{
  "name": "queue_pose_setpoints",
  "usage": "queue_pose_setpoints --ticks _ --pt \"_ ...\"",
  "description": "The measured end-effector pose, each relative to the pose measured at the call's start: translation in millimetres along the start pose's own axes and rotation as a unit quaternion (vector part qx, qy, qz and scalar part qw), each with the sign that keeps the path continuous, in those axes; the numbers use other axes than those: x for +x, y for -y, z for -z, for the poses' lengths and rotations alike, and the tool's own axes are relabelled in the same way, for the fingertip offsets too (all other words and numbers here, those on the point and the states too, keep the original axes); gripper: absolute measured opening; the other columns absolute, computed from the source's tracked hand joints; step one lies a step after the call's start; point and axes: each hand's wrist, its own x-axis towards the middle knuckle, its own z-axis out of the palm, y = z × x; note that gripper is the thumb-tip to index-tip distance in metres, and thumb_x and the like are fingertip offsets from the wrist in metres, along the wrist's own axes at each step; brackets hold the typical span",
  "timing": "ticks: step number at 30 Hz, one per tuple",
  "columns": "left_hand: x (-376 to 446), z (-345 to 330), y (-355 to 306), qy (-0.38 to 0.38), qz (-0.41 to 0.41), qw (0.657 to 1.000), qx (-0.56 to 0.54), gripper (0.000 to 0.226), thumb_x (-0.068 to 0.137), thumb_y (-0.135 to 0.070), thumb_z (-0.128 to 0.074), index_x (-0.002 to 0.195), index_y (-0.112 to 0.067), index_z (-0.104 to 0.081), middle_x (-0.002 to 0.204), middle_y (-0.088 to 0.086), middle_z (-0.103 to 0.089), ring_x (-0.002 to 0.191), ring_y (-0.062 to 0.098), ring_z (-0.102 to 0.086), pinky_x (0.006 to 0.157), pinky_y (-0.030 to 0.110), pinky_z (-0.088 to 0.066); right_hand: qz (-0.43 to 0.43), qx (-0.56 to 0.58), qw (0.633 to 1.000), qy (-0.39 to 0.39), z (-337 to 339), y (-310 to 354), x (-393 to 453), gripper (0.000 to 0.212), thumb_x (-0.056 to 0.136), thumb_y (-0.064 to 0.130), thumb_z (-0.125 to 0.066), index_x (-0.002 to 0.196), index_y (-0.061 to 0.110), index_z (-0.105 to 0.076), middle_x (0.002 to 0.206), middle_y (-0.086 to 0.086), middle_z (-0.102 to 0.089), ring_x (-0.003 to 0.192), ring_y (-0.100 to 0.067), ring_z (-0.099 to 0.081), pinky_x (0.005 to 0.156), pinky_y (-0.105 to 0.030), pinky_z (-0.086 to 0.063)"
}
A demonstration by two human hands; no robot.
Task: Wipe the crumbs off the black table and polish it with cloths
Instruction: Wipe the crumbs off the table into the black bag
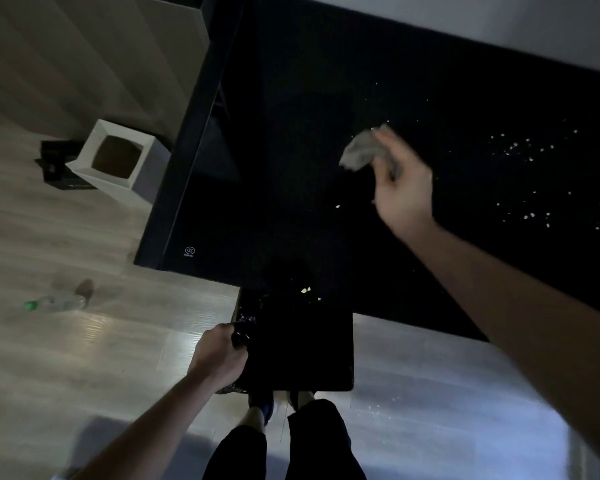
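Fingers of the left hand (219, 355) were curled tight round the crinkled liner at the left rim of a black bin (298, 348), which was held against the near edge of the black table (291, 188). Its inside was too dark to read, apart from a few pale crumbs at its far edge. Below it, the person's dark trousers and shoes were partly covered by the bin.

Farther out, the right hand (404, 185) reached over the tabletop with its fingers bunched round a grey cloth (359, 150). Motion blur smeared both, so the exact grip could not be made out. The crumpled cloth stuck out from the fingertips toward the upper left, its long axis running roughly from the hand toward the table's far left; whether it touched the surface could not be told.

Scattered crumbs (520, 148) lay well to the right of the cloth, in two loose patches, and a single crumb sat nearer, just left of the hand. The table's long axis ran from left to right, its right end cut off by the frame.

On the floor to the left lay a clear bottle (54, 303) on its side, and beyond it stood a white box (118, 157), open on top.
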Motion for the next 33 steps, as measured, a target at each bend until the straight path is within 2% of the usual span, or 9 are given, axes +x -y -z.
queue_pose_setpoints --ticks 5,7,9,11,15,18,21,27,33 --pt "8 1 -2 -0.007 -0.006 1.000 0.005 0.012 0.088 -0.021 -0.061 0.080 -0.025 -0.068 0.067 -0.010 -0.065 0.059 0.006 -0.058 0.048 0.020 -0.040 -0.065 -0.097 0.992 -0.037 1 -25 96 0.043 0.109 0.018 -0.050 0.152 0.022 -0.055 0.159 -0.002 -0.052 0.147 -0.014 -0.048 0.123 -0.018 -0.029" --pt "10 1 -3 -0.008 -0.009 1.000 0.013 0.012 0.088 -0.020 -0.061 0.080 -0.025 -0.067 0.066 -0.011 -0.064 0.057 0.005 -0.057 0.046 0.017 -0.038 -0.101 -0.153 0.983 -0.016 -8 -38 111 0.045 0.110 0.026 -0.048 0.155 0.027 -0.051 0.164 0.001 -0.046 0.152 -0.016 -0.040 0.129 -0.031 -0.025" --pt "11 1 -4 -0.008 -0.012 1.000 0.014 0.012 0.088 -0.020 -0.061 0.079 -0.025 -0.066 0.065 -0.011 -0.063 0.056 0.005 -0.057 0.044 0.015 -0.036 -0.101 -0.234 0.967 0.002 -23 -46 108 0.048 0.109 0.029 -0.047 0.157 0.031 -0.047 0.169 0.006 -0.037 0.161 -0.022 -0.021 0.132 -0.049 -0.011" --pt "12 -1 -4 -0.006 -0.017 1.000 0.012 0.013 0.089 -0.021 -0.061 0.078 -0.027 -0.066 0.064 -0.011 -0.063 0.055 0.005 -0.057 0.043 0.013 -0.034 -0.075 -0.258 0.963 0.006 -36 -45 92 0.052 0.107 0.027 -0.045 0.159 0.030 -0.044 0.171 0.007 -0.033 0.164 -0.025 -0.010 0.132 -0.051 -0.004" --pt "11 -3 -1 0.008 -0.014 1.000 0.006 0.013 0.087 -0.022 -0.061 0.076 -0.021 -0.066 0.066 -0.007 -0.068 0.058 0.009 -0.064 0.042 0.014 -0.036 0.018 -0.234 0.970 0.063 -49 -37 34 0.051 0.105 0.019 -0.049 0.156 0.027 -0.049 0.168 0.005 -0.041 0.162 -0.026 -0.020 0.133 -0.045 -0.012" --pt "10 -4 0 0.016 -0.016 1.000 -0.001 0.017 0.088 -0.020 -0.060 0.071 -0.020 -0.064 0.063 -0.005 -0.068 0.056 0.010 -0.064 0.044 0.018 -0.037 0.075 -0.197 0.973 0.089 -53 -34 -21 0.048 0.104 0.016 -0.054 0.151 0.022 -0.057 0.162 0.002 -0.050 0.159 -0.027 -0.031 0.131 -0.046 -0.022" --pt "7 -3 1 0.016 -0.019 1.000 -0.008 0.021 0.088 -0.021 -0.060 0.068 -0.018 -0.062 0.061 -0.004 -0.066 0.054 0.012 -0.063 0.044 0.020 -0.037 0.102 -0.166 0.974 0.115 -55 -28 -72 0.048 0.102 0.011 -0.058 0.149 0.022 -0.060 0.160 0.003 -0.052 0.158 -0.025 -0.032 0.129 -0.049 -0.027" --pt "3 4 6 0.013 -0.026 0.999 0.012 0.014 0.088 -0.022 -0.061 0.079 -0.016 -0.070 0.068 -0.006 -0.068 0.062 0.012 -0.064 0.049 0.023 -0.041 0.083 -0.141 0.971 0.174 -63 -7 -164 0.054 0.099 0.001 -0.058 0.146 0.027 -0.062 0.159 0.012 -0.052 0.160 -0.011 -0.027 0.131 -0.046 -0.024" --pt "4 5 12 0.019 -0.025 0.999 0.012 0.016 0.088 -0.021 -0.060 0.073 -0.017 -0.063 0.069 -0.003 -0.068 0.062 0.017 -0.065 0.048 0.025 -0.038 0.013 -0.011 0.980 0.199 -54 21 -200 0.047 0.105 0.006 -0.057 0.143 0.033 -0.065 0.152 0.019 -0.057 0.149 0.004 -0.041 0.122 -0.031 -0.043"
